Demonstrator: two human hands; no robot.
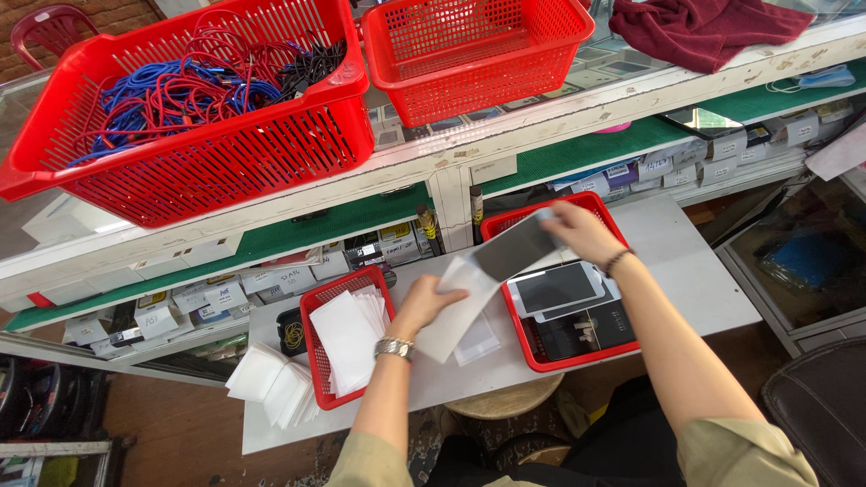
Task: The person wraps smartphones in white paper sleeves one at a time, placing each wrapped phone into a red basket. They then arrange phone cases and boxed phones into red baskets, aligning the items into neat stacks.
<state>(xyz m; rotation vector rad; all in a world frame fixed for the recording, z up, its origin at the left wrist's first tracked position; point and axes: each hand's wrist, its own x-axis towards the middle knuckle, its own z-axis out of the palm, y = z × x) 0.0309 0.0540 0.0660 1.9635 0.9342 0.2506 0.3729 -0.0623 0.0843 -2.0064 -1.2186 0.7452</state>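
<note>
My left hand (424, 305) grips a white paper sleeve (460, 311) above the white shelf (686, 261). My right hand (582, 230) holds a dark flat screen panel (516, 247), its lower end at the mouth of the sleeve. Below my right hand a red tray (577, 361) holds several phone screen panels (555, 289). Left of my left hand a smaller red tray (311, 347) holds a stack of white sleeves (347, 338). A metal watch sits on my left wrist, a dark band on my right.
A fan of white sleeves (271, 383) lies at the shelf's left end. Two big red baskets stand on the counter above, one (207, 162) full of blue and red cables, one (469, 54) empty. A maroon cloth (704, 27) lies top right. Small boxes line the green shelf (298, 234).
</note>
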